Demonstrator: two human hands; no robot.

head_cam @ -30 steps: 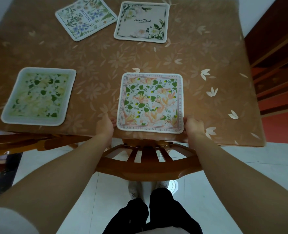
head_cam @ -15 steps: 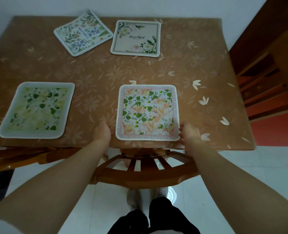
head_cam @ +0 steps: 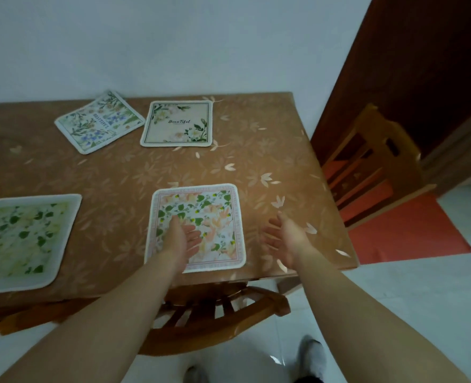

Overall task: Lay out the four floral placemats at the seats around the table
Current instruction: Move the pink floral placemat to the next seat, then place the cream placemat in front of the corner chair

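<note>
View: looking down from head height at a table (head_cam: 118,175) covered in a brown flowered cloth, with a pale wall beyond it.
Left hand (head_cam: 183,239): empty, fingers loosely spread, palm turned inward, hovering over the near-left part of the peach mat (head_cam: 212,217).
Right hand (head_cam: 287,239): empty, fingers spread, palm turned inward, above bare cloth just to the right of that mat.
What changed: half a second ago both hands were at the mat's near corners by the table edge; now both have let go and lifted forward.
Peach mat: flat and square to the near edge, at 6 o'clock, in front of a wooden chair (head_cam: 215,313).
Green mat (head_cam: 24,239): flat at 8 o'clock, near the edge.
Blue mat (head_cam: 99,123): at 11 o'clock, turned at an angle.
Cream mat (head_cam: 177,124): at 12 o'clock, square, just beside the blue one, not touching.
Second chair (head_cam: 372,167): at 3 o'clock, off the table's right side; no mat faces it.
Task reading: all four mats are down. The release suggests placing is finished, though the angled blue mat may want straightening.
</note>
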